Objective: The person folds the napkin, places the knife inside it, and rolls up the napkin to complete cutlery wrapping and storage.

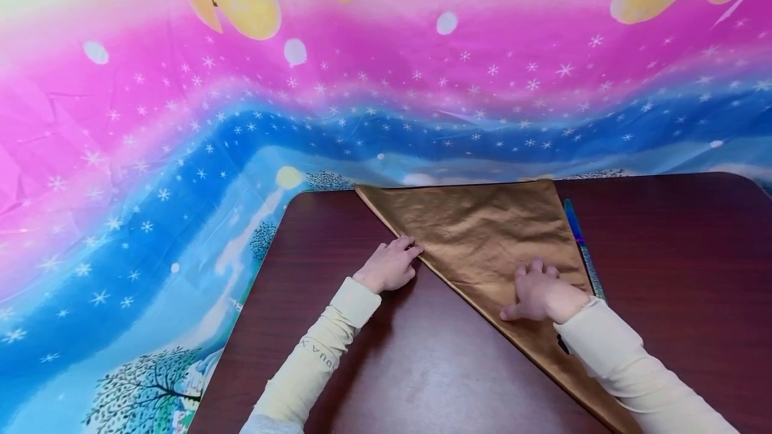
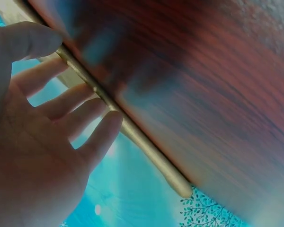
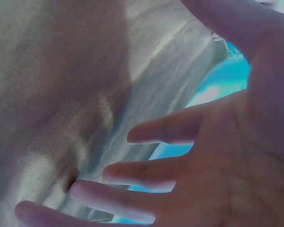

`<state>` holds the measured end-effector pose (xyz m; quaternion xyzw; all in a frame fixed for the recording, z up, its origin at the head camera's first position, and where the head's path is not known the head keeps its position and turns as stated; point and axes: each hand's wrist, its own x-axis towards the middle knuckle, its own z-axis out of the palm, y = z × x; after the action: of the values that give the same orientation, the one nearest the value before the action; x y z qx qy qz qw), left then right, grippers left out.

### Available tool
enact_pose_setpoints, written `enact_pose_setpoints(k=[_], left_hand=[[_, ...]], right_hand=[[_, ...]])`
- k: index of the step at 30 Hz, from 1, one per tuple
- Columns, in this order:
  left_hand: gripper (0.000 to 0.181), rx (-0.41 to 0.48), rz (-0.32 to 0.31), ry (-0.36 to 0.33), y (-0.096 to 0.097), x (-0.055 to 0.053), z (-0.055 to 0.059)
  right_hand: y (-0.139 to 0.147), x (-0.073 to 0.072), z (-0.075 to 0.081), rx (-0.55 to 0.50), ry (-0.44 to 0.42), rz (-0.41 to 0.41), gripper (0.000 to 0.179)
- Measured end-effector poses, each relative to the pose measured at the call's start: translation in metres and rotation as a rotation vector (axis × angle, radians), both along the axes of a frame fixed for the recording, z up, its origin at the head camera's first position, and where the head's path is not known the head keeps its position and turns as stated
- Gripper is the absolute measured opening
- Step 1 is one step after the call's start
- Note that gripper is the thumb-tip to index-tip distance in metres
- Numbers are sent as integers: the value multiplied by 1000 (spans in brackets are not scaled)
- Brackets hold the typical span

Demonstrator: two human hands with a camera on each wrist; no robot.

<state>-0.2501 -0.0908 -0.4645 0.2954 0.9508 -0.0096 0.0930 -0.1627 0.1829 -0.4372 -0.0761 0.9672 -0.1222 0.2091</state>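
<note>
Gold-brown cloth [image 1: 482,233]: one, folded to a rough triangle, lying on the tabletop [image 1: 416,367] up to its twelve-o'clock edge. Judged light, soft, somewhat slippery, unlikely to break; take it best by the long folded edge [image 2: 149,149].
Your left hand [image 1: 389,266]: at the cloth's nine o'clock, fingers extended and touching that edge, no firm grip evident.
Your right hand [image 1: 537,291]: four o'clock, fingers spread over the cloth, gripping nothing.
Iridescent knife [image 1: 580,240]: three o'clock, just beside the cloth.
Printed backdrop [image 1: 386,65]: twelve o'clock, beyond.
</note>
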Motion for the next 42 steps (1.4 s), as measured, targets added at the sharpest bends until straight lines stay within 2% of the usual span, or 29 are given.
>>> enact_pose_setpoints(k=[7, 19, 31, 42], left_hand=[[50, -3, -23, -3, -2, -5, 2], [48, 35, -66, 11, -6, -10, 2], [48, 31, -53, -27, -13, -1, 4], [43, 56, -66, -19, -23, 13, 9]], right_hand=[[-2, 1, -5, 85, 31, 33, 98], [-5, 2, -6, 118, 72, 76, 99], [-8, 10, -8, 98, 120, 67, 85], [-4, 22, -13, 68, 216, 117, 82]])
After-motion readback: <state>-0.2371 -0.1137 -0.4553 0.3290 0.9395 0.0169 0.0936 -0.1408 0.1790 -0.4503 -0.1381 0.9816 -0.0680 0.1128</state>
